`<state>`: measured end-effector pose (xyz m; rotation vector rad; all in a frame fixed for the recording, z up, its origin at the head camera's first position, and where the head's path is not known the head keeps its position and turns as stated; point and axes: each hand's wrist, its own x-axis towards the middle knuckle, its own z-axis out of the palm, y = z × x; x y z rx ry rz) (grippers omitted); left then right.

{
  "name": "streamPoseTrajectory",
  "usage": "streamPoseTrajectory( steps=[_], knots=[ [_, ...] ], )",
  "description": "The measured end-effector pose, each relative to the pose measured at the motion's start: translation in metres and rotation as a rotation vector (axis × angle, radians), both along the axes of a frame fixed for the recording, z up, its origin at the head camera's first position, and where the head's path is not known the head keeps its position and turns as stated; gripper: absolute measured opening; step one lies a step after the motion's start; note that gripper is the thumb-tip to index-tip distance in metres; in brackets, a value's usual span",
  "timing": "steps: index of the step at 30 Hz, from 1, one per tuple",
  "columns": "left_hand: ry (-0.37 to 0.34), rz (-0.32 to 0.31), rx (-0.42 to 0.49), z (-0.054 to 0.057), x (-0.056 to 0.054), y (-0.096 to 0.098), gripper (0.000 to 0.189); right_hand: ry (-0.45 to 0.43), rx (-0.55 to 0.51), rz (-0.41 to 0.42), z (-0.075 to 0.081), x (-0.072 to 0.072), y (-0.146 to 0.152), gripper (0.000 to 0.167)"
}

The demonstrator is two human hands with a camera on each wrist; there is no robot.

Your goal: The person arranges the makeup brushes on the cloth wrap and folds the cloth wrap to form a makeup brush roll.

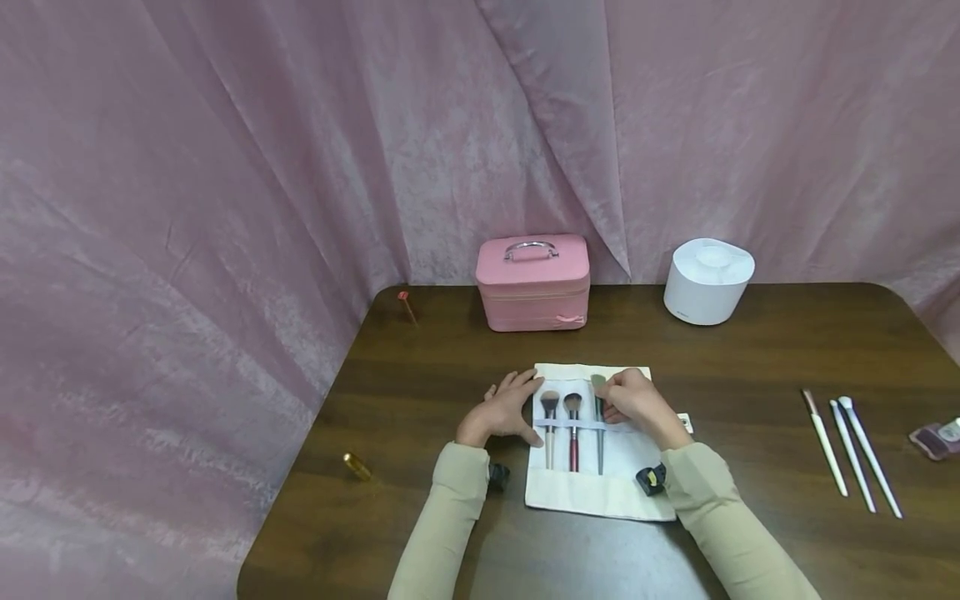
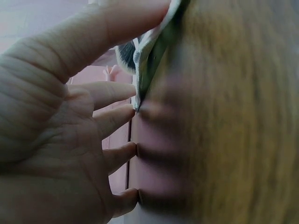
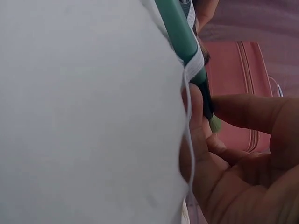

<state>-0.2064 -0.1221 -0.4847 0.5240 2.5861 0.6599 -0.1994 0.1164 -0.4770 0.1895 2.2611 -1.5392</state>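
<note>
A white cloth brush roll (image 1: 551,493) lies unfolded on the table, with a pale elastic band across it. Two makeup brushes, one with a light handle (image 1: 550,442) and one with a red handle (image 1: 573,450), sit under the band. To their right is a green makeup brush (image 3: 180,32), its handle through the elastic loop. My right hand (image 1: 636,402) pinches this brush near its bristles between thumb and fingers. My left hand (image 1: 504,414) rests at the roll's left edge, fingers spread, with the thumb on the cloth and the other fingertips touching the tabletop.
Three brushes (image 1: 828,454) lie at the right, near a small dark purple item (image 1: 933,440). Along the back stand a pink case (image 1: 534,287) and a white container (image 1: 705,287). A gold tube (image 1: 357,467) and a thin red-topped item (image 1: 408,307) are at the left.
</note>
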Motion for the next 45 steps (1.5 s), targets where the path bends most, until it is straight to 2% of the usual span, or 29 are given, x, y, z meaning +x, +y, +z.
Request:
streamPoseTrajectory(
  steps=[4,11,15,30,37,45],
  knots=[
    [0.005,-0.005,-0.005,0.0,-0.001,0.0,0.106,0.013,0.021,0.021,0.001,0.0,0.001,0.018],
    [-0.004,-0.005,-0.007,0.001,0.001,0.0,0.106,0.065,0.185,0.059,-0.002,0.001,0.001,0.029],
    [0.0,0.0,-0.003,0.001,0.001,-0.001,0.106,0.069,0.237,0.09,-0.001,0.0,0.001,0.029],
    [0.007,-0.019,-0.022,0.001,0.0,-0.001,0.106,0.071,0.278,0.169,0.0,0.002,0.004,0.034],
    [-0.004,-0.03,0.029,0.0,0.001,-0.001,0.107,0.17,0.259,0.198,0.014,0.006,0.019,0.03],
    [-0.005,-0.022,0.02,-0.001,-0.001,-0.002,0.107,0.29,0.232,0.171,0.026,0.007,0.039,0.03]
  ],
)
